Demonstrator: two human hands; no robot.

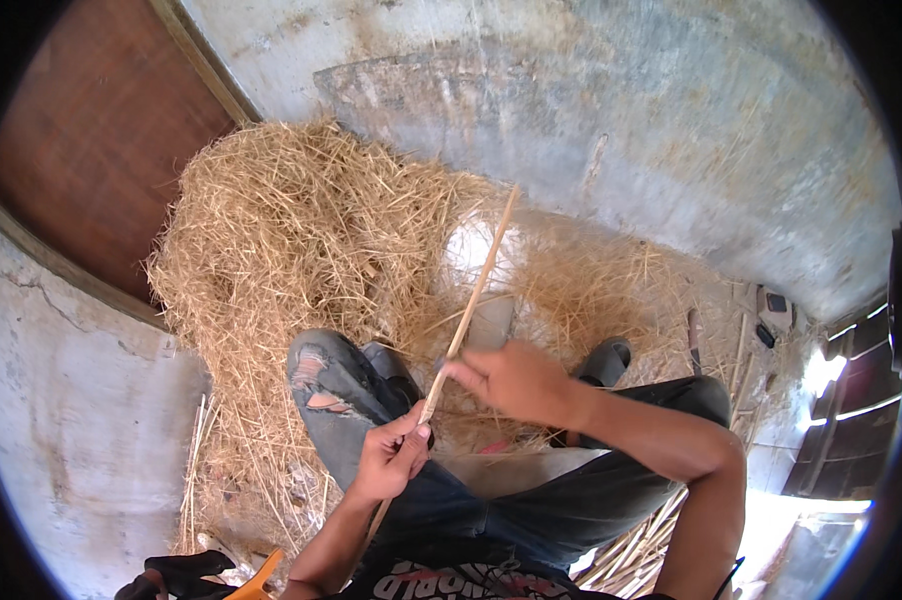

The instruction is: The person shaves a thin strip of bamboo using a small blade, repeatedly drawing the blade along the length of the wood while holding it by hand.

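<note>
A long, thin strip of pale wood or bamboo (485,272) slants up and away from my lap. My left hand (393,457) is closed round its lower part, thumb pressed on top, above my left thigh. Farther up the strip, my right hand (519,382) is curled closed with its thumb against the strip. A small grey thing shows at that thumb, too blurred to name. Whatever lies inside the right fingers is hidden. The strip's near end runs down past my left wrist.
A big heap of straw-like shavings (291,220) lies ahead and left, against a stained wall (621,110). Several sticks (641,545) lie by my right hip. A dark curved tool (693,335) and small dark objects (766,333) sit at right. Something orange (259,575) shows lower left.
</note>
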